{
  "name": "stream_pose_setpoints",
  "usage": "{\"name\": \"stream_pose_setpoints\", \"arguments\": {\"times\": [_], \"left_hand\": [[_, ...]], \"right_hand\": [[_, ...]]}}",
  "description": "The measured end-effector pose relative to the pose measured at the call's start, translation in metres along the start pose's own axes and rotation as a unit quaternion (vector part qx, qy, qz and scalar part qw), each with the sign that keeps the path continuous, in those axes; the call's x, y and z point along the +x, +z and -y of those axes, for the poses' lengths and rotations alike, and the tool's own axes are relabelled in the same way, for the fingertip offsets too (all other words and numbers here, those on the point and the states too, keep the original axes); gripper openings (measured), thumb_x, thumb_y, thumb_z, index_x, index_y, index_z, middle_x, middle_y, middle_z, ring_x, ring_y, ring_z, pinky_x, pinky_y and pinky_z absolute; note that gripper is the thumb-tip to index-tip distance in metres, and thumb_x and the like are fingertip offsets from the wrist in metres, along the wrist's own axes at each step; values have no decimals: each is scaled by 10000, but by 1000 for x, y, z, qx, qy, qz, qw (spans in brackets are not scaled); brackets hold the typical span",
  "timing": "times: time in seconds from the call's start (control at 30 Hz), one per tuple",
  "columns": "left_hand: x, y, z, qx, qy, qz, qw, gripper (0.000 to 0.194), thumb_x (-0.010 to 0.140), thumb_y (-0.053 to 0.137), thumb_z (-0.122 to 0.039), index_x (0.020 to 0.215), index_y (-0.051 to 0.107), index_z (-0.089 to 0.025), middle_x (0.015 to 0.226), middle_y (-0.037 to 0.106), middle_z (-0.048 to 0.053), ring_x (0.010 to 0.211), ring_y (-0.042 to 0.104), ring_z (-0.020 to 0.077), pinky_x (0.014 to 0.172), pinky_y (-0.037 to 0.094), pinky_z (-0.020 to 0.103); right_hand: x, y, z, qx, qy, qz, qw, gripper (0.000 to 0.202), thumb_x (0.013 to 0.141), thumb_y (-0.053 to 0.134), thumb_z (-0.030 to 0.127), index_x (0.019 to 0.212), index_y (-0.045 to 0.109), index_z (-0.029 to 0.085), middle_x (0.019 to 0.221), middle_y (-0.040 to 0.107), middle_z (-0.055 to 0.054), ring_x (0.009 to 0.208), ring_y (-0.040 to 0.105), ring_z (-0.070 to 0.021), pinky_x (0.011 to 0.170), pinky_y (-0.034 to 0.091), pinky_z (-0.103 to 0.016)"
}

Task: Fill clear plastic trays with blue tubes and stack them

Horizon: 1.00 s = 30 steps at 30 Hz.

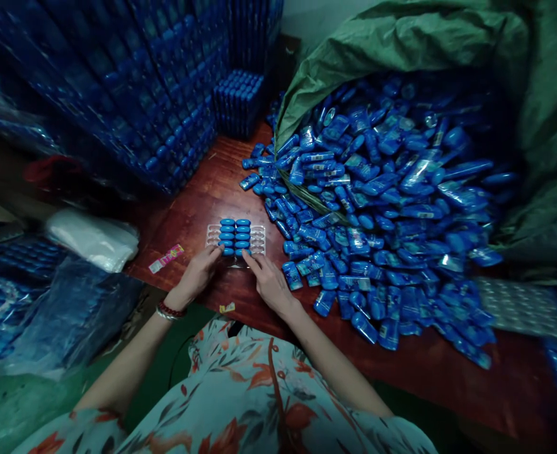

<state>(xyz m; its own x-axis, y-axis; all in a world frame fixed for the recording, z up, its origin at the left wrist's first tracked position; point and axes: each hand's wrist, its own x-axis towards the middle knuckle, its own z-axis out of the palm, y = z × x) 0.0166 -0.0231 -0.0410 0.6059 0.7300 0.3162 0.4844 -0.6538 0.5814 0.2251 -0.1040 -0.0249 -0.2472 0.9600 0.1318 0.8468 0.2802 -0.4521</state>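
Note:
A clear moulded plastic tray [259, 239] lies near the table's front edge, with two columns of small blue bottles [243, 237] in its middle and bare slots on both sides. My left hand [203, 272] is at the tray's front left, its fingers closed on the nearest bottle of the left column. At the front right, my right hand [273, 285] has its fingertips on the nearest bottle of the right column. The undersides of both grips are hidden. To the right spreads a heap of loose, wrapped blue bottles [354, 239].
A green woven sack [401, 38] lies open behind the heap. Tall stacks of packed blue bottles [132, 82] rise at the back left. A pink wrapper [166, 258] rests on the red-brown table [188, 217]. Stacked clear trays [524, 306] stand at right, plastic bags [94, 236] at left.

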Motion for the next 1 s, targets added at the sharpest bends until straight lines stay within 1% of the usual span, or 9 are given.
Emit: {"name": "stream_pose_setpoints", "arguments": {"times": [0.17, 0.3, 0.4, 0.47, 0.6, 0.67, 0.77, 0.9, 1.0], "left_hand": [[-2, 8, 11, 73, 72, -42, 994, 453, 902, 337, -102, 1334, 428, -205, 1058, 597, 105, 927, 591, 162, 778, 499, 281], [-4, 3, 2, 201, 30, -46, 978, 453, 908, 378, -145, 1348, 443, -229, 1052, 583, 123, 884, 562, 203, 760, 482, 329], [-13, 1, -17, 243, -17, -84, 966, 489, 891, 462, -204, 1377, 414, -223, 1095, 544, 150, 882, 538, 230, 775, 463, 377], [-20, 8, -36, 198, 15, -99, 975, 511, 887, 464, -185, 1390, 383, -224, 1078, 541, 139, 890, 536, 223, 771, 463, 361], [-12, 44, -84, 30, 73, -1, 997, 376, 915, 419, -173, 1282, 475, -227, 1049, 567, 101, 921, 549, 195, 784, 479, 313], [7, 67, -106, -15, 0, 39, 999, 373, 902, 495, -284, 1258, 469, -177, 1089, 557, 123, 986, 541, 224, 835, 484, 348], [43, 95, -128, -8, -102, 110, 989, 626, 787, 652, -418, 1264, 409, -94, 1150, 508, 182, 1093, 503, 307, 893, 466, 442], [65, 106, -132, -19, -130, 186, 974, 569, 728, 726, -354, 1163, 456, -104, 1161, 479, 178, 1085, 514, 312, 863, 475, 429], [49, 97, -121, -76, -110, 208, 969, 261, 829, 603, -208, 1061, 509, -134, 1078, 523, 125, 959, 564, 233, 816, 486, 359]], "right_hand": [[7, -4, -4, 7, 5, 15, 1000, 689, 810, 300, -24, 1449, 291, 233, 1049, 592, -81, 988, 522, -205, 882, 483, -358], [4, -11, -2, -9, 2, 9, 1000, 618, 848, 316, 14, 1434, 328, 211, 1054, 598, -87, 988, 517, -207, 861, 464, -346], [-14, -28, -13, -17, 48, -61, 997, 492, 900, 348, 102, 1377, 419, 196, 1075, 598, -100, 984, 517, -218, 858, 442, -359], [-31, -44, -28, -26, 122, -134, 983, 400, 929, 355, 177, 1305, 491, 175, 1068, 596, -115, 988, 511, -231, 864, 430, -377], [-55, -70, -62, -83, 253, -171, 949, 404, 939, 384, 389, 1216, 534, 135, 1070, 558, -153, 994, 502, -277, 834, 434, -411], [-58, -72, -73, -121, 276, -125, 945, 492, 908, 420, 483, 1210, 524, 110, 1056, 542, -169, 967, 509, -297, 784, 445, -413], [-54, -64, -76, -153, 271, -71, 948, 500, 878, 442, 542, 1110, 561, 115, 998, 547, -157, 918, 513, -298, 746, 446, -400], [-55, -53, -71, -89, 244, -101, 960, 412, 921, 380, 483, 1037, 569, 136, 948, 582, -136, 905, 528, -275, 783, 451, -400], [-60, -53, -65, -6, 204, -132, 970, 346, 948, 352, 405, 1063, 576, 169, 968, 617, -114, 930, 552, -256, 837, 455, -401]]}}
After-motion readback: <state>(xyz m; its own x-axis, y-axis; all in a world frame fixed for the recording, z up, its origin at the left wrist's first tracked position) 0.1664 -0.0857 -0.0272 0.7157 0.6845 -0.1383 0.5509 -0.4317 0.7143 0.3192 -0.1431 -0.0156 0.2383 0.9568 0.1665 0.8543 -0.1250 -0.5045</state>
